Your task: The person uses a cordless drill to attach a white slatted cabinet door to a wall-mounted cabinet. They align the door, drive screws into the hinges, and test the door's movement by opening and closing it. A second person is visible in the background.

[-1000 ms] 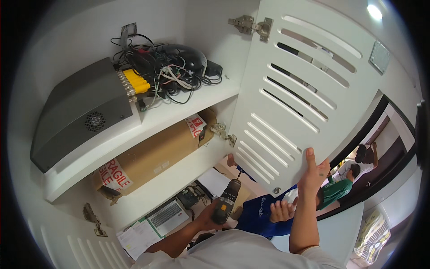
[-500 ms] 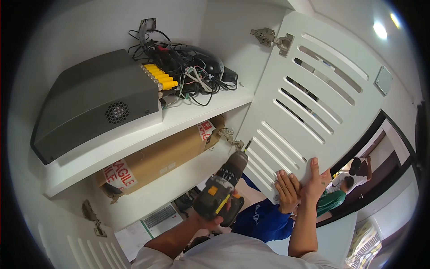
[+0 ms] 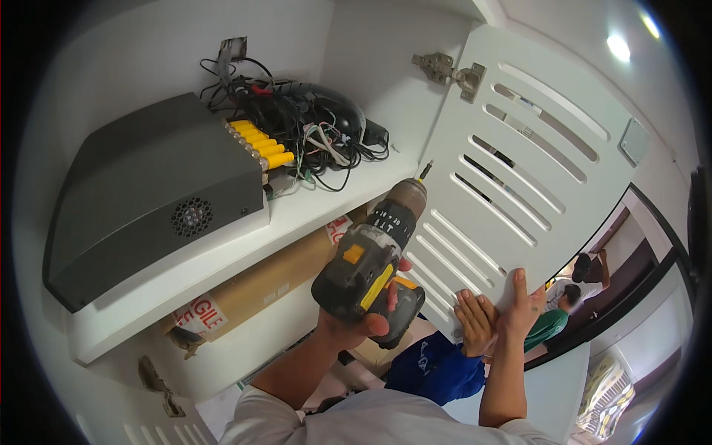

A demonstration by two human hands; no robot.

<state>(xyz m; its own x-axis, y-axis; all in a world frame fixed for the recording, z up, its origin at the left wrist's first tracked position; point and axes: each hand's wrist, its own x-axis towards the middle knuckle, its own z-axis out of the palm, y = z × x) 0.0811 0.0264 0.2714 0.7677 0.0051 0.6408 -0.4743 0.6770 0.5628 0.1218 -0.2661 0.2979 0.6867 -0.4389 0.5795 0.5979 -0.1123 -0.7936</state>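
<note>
My left hand (image 3: 354,325) grips a black-and-yellow cordless drill (image 3: 368,268), raised with its bit (image 3: 426,169) pointing up near the left edge of a white slatted cabinet door (image 3: 452,148), below a metal hinge (image 3: 443,70). The drill hides the lower hinge. My right hand (image 3: 519,304) grasps the door's lower right part, thumb over its face. Another person's hand (image 3: 473,322) lies flat against the door beside it; that person wears a blue top (image 3: 437,367).
An upper shelf (image 3: 167,304) holds a grey device (image 3: 133,193) and tangled cables (image 3: 311,126). A taped cardboard box (image 3: 259,285) lies below. Another open door (image 3: 141,426) is at lower left. At right, a dark-framed opening (image 3: 678,263) shows people (image 3: 564,315).
My left hand has raised the drill toward the upper hinge. The other person's hand has come up onto the door beside my right hand. The view has shifted slightly.
</note>
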